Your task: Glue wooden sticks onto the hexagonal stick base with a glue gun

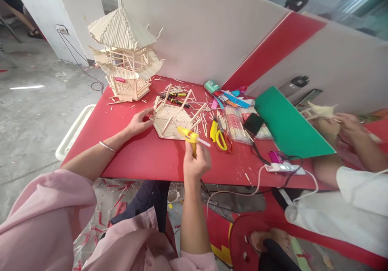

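Note:
My right hand (197,161) is closed around the handle of a yellow hot glue gun (188,135), a pale glue stick poking out of its back end. The gun's nozzle points left, over the near edge of a hexagonal stick base (172,119) made of thin wooden sticks, with several posts standing up from it. My left hand (142,121) grips this base at its left edge, fingertips by a post. Behind the base lie black-and-yellow pliers (174,99). Yellow-handled scissors (220,135) lie to the right of the glue gun.
A tall stick pagoda (124,52) stands at the back left of the red table (127,161). Loose sticks, bagged sticks (235,125), a green board (291,125) and a power strip (281,167) with cables lie rightward. A co-worker's hands (348,127) hold a stick piece at far right.

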Demonstrator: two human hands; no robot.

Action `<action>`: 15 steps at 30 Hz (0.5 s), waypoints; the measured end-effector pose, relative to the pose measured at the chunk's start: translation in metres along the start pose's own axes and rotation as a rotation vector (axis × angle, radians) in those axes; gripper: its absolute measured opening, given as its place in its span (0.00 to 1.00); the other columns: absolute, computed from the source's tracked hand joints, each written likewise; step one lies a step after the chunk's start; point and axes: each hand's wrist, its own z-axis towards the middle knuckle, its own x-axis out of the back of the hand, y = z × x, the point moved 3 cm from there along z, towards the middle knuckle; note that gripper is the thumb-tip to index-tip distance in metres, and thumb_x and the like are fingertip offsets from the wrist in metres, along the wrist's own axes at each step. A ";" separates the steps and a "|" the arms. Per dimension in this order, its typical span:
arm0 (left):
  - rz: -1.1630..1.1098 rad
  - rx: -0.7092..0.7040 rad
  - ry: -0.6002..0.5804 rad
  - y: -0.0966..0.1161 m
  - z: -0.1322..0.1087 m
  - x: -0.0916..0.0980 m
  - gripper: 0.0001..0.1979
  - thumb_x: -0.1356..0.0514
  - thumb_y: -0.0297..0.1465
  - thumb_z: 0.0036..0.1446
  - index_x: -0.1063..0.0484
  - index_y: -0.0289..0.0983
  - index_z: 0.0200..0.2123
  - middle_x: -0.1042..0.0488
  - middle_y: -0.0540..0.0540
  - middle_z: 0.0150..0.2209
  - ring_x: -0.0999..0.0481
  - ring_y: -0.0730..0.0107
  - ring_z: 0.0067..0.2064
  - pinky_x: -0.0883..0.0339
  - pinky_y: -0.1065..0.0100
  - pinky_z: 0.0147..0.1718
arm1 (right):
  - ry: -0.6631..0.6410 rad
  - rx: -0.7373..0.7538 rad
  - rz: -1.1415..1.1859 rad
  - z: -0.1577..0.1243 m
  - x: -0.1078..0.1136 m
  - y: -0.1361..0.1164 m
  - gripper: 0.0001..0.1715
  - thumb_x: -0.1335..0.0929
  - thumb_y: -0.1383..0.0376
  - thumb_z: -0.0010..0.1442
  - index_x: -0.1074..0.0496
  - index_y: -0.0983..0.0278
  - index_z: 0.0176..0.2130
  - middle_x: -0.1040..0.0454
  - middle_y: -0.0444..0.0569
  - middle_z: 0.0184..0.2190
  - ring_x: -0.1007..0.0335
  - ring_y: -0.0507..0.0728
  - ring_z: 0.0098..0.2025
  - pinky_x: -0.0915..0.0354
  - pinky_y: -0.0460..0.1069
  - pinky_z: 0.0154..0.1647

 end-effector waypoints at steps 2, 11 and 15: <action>-0.011 0.036 -0.013 -0.003 0.000 -0.002 0.20 0.38 0.37 0.49 0.22 0.33 0.44 0.19 0.42 0.43 0.21 0.59 0.46 0.29 0.63 0.49 | -0.062 -0.009 -0.026 0.006 -0.016 -0.015 0.23 0.34 0.49 0.67 0.21 0.65 0.43 0.21 0.56 0.31 0.26 0.60 0.35 0.36 0.52 0.37; 0.096 0.034 0.031 0.001 -0.006 -0.005 0.13 0.40 0.36 0.48 0.18 0.36 0.32 0.18 0.46 0.33 0.22 0.62 0.36 0.29 0.65 0.41 | -0.152 -0.055 -0.007 0.000 -0.036 -0.012 0.27 0.36 0.47 0.68 0.19 0.65 0.43 0.21 0.56 0.30 0.25 0.60 0.33 0.37 0.51 0.35; 0.086 0.046 0.015 0.000 -0.006 -0.006 0.13 0.39 0.36 0.47 0.18 0.36 0.32 0.19 0.47 0.31 0.24 0.67 0.32 0.31 0.69 0.33 | -0.182 -0.107 0.009 -0.002 -0.034 -0.004 0.29 0.38 0.47 0.70 0.19 0.65 0.43 0.21 0.56 0.29 0.26 0.59 0.31 0.38 0.50 0.33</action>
